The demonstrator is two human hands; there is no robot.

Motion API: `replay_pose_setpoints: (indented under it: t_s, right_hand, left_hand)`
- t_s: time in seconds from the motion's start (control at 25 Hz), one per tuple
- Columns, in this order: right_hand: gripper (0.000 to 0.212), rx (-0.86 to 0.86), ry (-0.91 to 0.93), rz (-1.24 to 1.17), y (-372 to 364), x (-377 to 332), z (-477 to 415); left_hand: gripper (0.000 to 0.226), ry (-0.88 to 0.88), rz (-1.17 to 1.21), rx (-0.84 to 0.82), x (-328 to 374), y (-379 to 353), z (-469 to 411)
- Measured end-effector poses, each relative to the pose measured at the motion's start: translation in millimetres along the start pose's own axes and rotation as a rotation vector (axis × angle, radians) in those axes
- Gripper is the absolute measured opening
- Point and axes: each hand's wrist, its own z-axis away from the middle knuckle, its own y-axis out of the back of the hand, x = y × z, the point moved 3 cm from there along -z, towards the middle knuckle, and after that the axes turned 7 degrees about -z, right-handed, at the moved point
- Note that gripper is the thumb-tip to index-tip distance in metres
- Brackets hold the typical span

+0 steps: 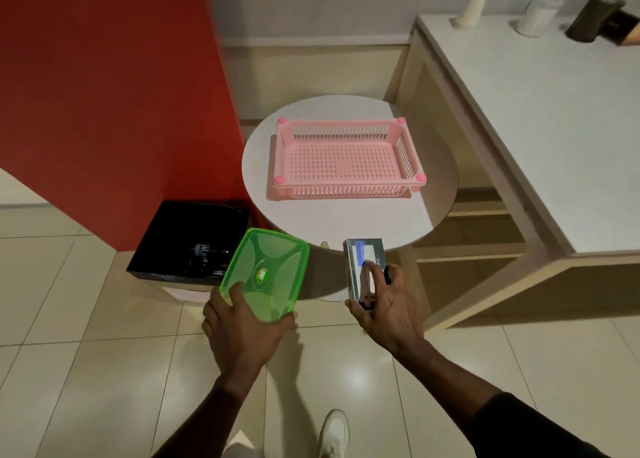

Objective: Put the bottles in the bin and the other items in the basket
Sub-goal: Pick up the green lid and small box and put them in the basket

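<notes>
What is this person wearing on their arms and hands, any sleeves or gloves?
Both hands are bare: no gloves on the left hand or the right hand, and no watch shows on either wrist. The left forearm is uncovered down to the frame's edge. A dark sleeve covers the right arm above the forearm.

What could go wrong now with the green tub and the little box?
The left hand grips the green tub by one end only, right beside the bin; it could slip and land with the bottles. The little box in the right hand is not over the pink basket yet; if the grip loosens, it might fall short.
</notes>
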Motion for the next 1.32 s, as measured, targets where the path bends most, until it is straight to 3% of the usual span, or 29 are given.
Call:
replay_pose_setpoints:
  t_s: [0.2,0.6,0.88,1.08,1.32]
  right_hand:
    - [0.083,0.054,-0.013,-0.097,22.9,-2.5,-50.2]
    - [0.082,0.159,-0.034,-0.032,49.1,-8.7,-187.5]
    - [0.078,0.198,-0.130,-0.020,66.2,-18.5,-287.6]
    - [0.073,0.136,-0.139,-0.012,52.9,-5.3,-343.4]
    - [0.072,-0.055,-0.151,0.007,21.4,21.3,-403.5]
  left_hand:
    - [0.119,0.069,0.058,0.018,73.2,10.0,-66.3]
    - [0.123,0.085,0.009,0.014,191.4,-17.0,-226.7]
    - [0.126,0.125,-0.004,-0.153,251.2,-44.3,-335.5]
    - [0.124,0.172,-0.091,-0.208,279.0,-76.5,-369.0]
    - [0.122,0.262,-0.097,-0.290,294.9,-111.4,-362.8]
